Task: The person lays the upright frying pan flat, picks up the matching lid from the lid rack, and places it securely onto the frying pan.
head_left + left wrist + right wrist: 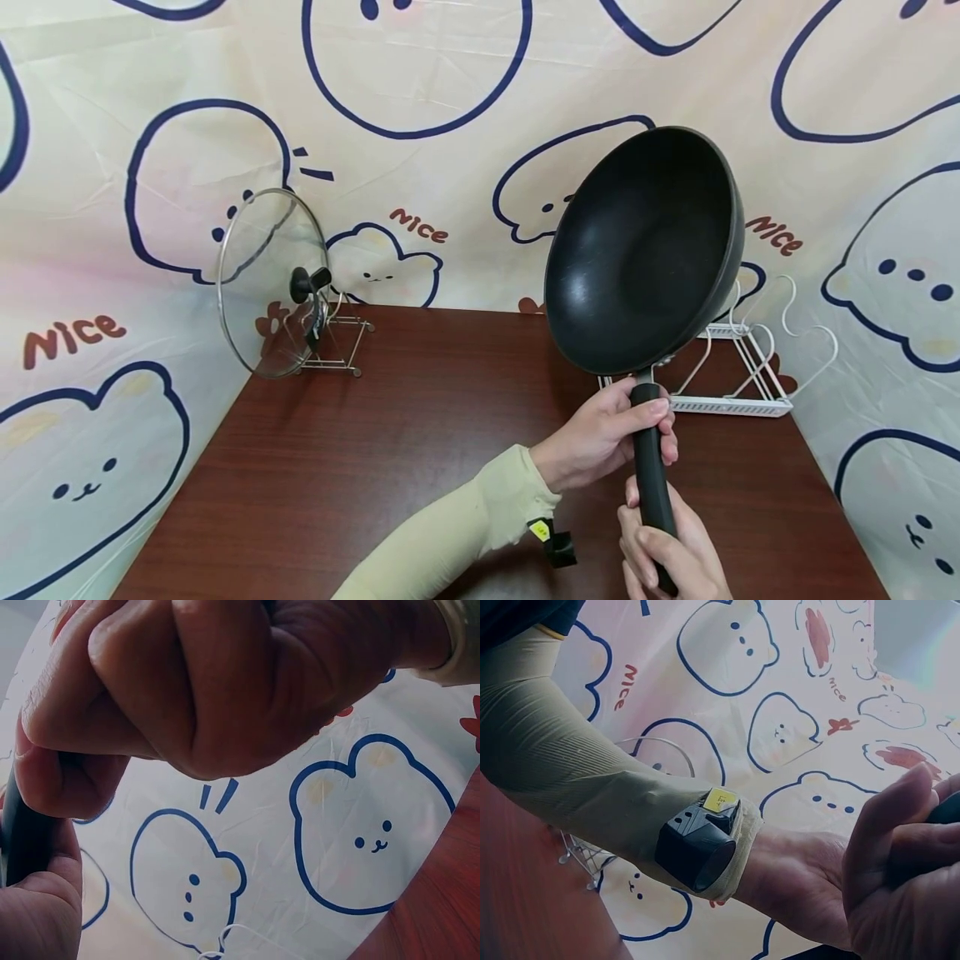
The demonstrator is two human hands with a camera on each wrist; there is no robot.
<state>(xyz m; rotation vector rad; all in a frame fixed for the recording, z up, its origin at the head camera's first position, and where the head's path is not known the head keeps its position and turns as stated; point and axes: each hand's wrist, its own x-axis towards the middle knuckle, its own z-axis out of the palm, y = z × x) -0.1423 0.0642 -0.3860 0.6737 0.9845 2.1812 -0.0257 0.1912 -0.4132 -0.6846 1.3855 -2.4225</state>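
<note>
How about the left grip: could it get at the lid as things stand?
Probably not right now: the left grip is holding the pan handle, along with the right grip. Once freed, likely yes; nothing seems to stand between it and the lid.

— What's behind that counter [435, 408]?
— A pale, creased sheet [465, 179], printed with navy-outlined bears [90, 483] and the word "Nice" [73, 338] in reddish brown.
— Does it go round the sides?
— Both of them, left and right.
— And the counter itself?
— Dark reddish-brown wood grain, with a soft sheen on top.
— Much light?
— A whitish glare [922, 649] past the sheet's edge.
</note>
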